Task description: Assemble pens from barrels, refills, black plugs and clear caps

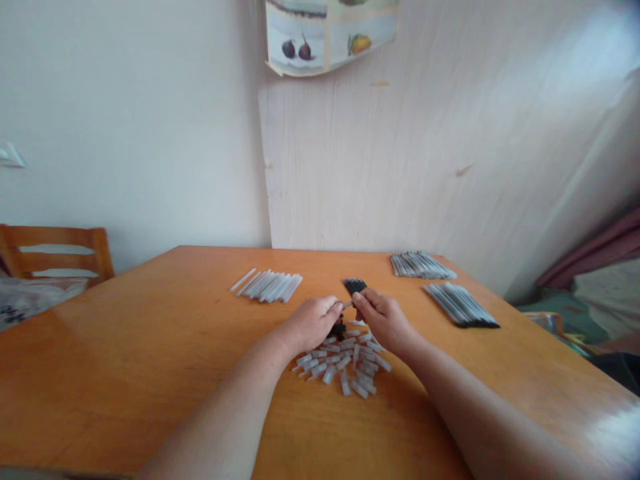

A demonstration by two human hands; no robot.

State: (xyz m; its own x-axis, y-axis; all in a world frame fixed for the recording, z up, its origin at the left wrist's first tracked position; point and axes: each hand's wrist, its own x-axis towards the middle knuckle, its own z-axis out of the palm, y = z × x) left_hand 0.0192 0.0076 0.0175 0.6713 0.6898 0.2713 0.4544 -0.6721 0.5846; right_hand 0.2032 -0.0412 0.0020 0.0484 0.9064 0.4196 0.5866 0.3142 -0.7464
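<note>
My left hand (316, 322) and my right hand (383, 317) meet near the middle of the table, both closed in a pinch. Between their fingertips is a small pale tube-like piece (349, 304), mostly covered by the fingers. Below the hands lies a loose heap of short, translucent white plastic pieces (344, 362), some with a narrow tip. Small black pieces (340, 329) sit at the top of that heap, partly hidden by my left hand. Just beyond my right hand is a row of thin black sticks (355, 285), its near end covered.
On the wooden table (150, 360), translucent white tubes (270, 286) lie at the left. Two bundles of grey pen-like sticks, a far one (423, 265) and a nearer black-ended one (461, 305), lie at the right. A wooden chair (60, 250) stands at the left.
</note>
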